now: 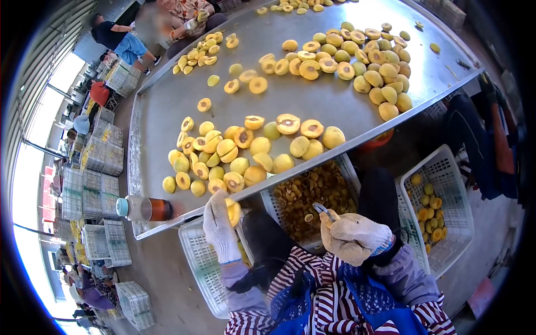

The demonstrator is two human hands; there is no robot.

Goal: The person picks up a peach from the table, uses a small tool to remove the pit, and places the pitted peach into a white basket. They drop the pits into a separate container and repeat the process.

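Observation:
My left hand point(219, 229), in a white knitted glove, is closed around a yellow peach half point(234, 212) at the table's near edge. In my right hand point(355, 237), also gloved, is a small metal pitting tool point(322, 209) with a curved, loop-like tip that points up and left. On the metal table point(184, 100) just beyond my left hand lies a pile of peaches point(227, 149), many cut open with brown pits or hollows showing. Below, between my knees, a crate point(349, 174) holds brown pits and scraps point(312, 195).
A larger peach heap point(385, 72) lies at the table's far right. A bottle point(144, 209) with reddish liquid stands at the left corner. White crates flank me: one left point(204, 268), one right point(455, 223) with peaches. Across the table sits another person point(187, 14); stacked crates point(103, 148) stand left.

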